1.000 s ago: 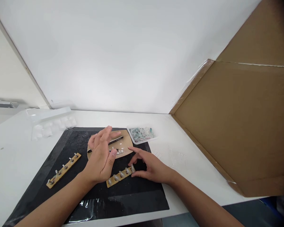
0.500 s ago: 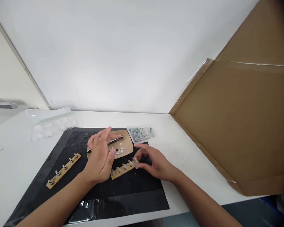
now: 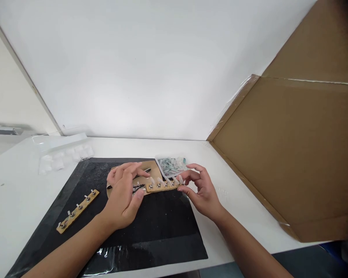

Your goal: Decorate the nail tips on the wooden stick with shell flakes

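Black mat (image 3: pixel 150 227): nearest the viewer, spread flat on the white desk (image 3: pixel 249 208); its near edge shines under a clear film.
Second strip (image 3: pixel 77 209): a tan strip with a row of studs and pale caps, lying on the mat's left part, well apart from both hands, its long axis running diagonally from near left to far right.
Left hand (image 3: pixel 124 197): palm down over the mat, fingers loosely spread, thumb tip just beside the near-left end of the held strip; no closed grasp shows, so its grip looks released.
Held strip (image 3: pixel 161 185): a tan strip carrying pale nail tips, lifted between the two hands, long axis nearly left to right.
Right hand (image 3: pixel 201 189): its grip pinches the right end of the held strip between thumb and fingertips; this hand carries it, and the left hand lies at the opposite end along the same axis.
Tan board (image 3: pixel 155 170): beyond and under the left hand, largely covered; a dark slim tool and small pale bits on it are hard to identify.
Small tray (image 3: pixel 171 165): just beyond the held strip, filled with greyish small pieces too fine to tell apart.
Clear plastic holder (image 3: pixel 62 152): far left on the desk, contents blurred.
Cardboard sheet (image 3: pixel 292 154): leaning at right, cut off by the frame.
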Demonstrator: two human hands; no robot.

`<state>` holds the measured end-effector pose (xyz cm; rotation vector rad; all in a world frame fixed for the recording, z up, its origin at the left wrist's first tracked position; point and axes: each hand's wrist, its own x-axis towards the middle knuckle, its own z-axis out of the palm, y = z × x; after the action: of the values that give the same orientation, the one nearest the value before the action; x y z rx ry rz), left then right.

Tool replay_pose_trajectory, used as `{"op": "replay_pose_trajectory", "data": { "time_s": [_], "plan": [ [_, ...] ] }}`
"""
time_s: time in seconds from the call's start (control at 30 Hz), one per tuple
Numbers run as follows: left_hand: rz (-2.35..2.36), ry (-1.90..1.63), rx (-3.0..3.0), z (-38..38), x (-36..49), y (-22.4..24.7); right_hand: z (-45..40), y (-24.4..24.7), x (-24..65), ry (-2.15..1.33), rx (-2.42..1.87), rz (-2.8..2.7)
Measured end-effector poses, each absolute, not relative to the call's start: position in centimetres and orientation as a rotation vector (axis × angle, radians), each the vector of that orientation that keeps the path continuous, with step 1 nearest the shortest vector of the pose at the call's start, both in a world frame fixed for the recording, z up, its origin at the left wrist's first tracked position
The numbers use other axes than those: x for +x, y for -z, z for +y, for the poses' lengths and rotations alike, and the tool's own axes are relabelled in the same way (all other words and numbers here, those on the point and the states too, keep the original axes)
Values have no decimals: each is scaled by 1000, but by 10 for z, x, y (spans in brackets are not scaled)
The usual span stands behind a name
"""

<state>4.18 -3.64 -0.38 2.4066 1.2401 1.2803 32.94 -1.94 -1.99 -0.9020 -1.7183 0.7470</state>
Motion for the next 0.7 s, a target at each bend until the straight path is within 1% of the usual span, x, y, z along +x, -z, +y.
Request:
{"op": "replay_pose_trajectory", "data": {
  "time_s": [0.23,0.4,0.7],
  "plan": [
    [1338,-1172,2419,-36,46,4,-17,23,328,-794,-944,-1628],
    [1318,-1232,2405,-34,50,7,-19,24,325,-870,-921,-1618],
    [1311,-1306,2426,-31,50,11,-18,24,323,-849,-924,-1612]
  ]
}}
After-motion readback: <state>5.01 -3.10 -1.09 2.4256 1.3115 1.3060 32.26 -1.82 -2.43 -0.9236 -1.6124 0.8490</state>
